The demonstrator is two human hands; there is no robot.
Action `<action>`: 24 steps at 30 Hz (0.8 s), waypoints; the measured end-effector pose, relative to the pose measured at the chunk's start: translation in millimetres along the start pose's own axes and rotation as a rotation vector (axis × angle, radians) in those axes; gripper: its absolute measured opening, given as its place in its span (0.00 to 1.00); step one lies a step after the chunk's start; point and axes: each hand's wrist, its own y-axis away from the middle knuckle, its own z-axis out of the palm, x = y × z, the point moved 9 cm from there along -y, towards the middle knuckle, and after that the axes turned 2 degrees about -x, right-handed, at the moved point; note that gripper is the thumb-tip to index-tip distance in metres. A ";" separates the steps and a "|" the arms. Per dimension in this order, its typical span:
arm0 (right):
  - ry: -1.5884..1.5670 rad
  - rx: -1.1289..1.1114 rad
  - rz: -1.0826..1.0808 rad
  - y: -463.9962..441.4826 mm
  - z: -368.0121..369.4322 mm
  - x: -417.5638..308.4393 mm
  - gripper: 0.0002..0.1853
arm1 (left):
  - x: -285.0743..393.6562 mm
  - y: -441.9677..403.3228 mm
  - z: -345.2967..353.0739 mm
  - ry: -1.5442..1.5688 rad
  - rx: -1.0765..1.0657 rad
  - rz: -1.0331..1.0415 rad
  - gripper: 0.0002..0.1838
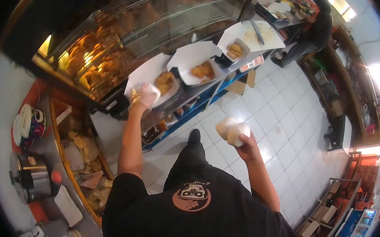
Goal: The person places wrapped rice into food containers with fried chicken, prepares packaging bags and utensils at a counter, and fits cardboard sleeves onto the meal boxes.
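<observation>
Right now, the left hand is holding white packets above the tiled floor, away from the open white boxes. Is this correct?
Not quite: in the head view, it is the right hand that holds the white packets above the tiled floor, away from the open white boxes.

A black short-sleeved T-shirt (158,225) bears 1 round pinkish print (191,198).

White-and-tan packets (237,135) echo the plain white takeaway boxes (146,73), whose fried pieces (165,83) are golden brown. The black T-shirt (149,226) carries a round salmon-pink print (191,198) with a white motif and pale lettering. White floor tiles (292,130) form a grid of darker lines, the under-counter rack (215,99) is blue, and the display case (73,91) glows amber inside a dark frame.
</observation>
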 end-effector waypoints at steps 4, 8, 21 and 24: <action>0.188 -0.008 0.069 -128.1 16.2 -30.3 0.37 | 34.6 3.0 -5.6 -0.489 0.403 0.162 0.21; 0.244 -0.226 0.128 -240.9 72.7 -35.5 0.34 | 38.3 26.3 -15.0 -0.506 0.644 0.087 0.15; 0.836 -0.474 0.257 -352.5 50.0 -78.1 0.33 | 216.4 -3.5 90.9 -0.277 0.536 0.217 0.11; 0.914 -0.398 0.433 -368.9 -21.7 -132.3 0.36 | 229.9 -4.1 90.8 -0.358 0.607 0.051 0.10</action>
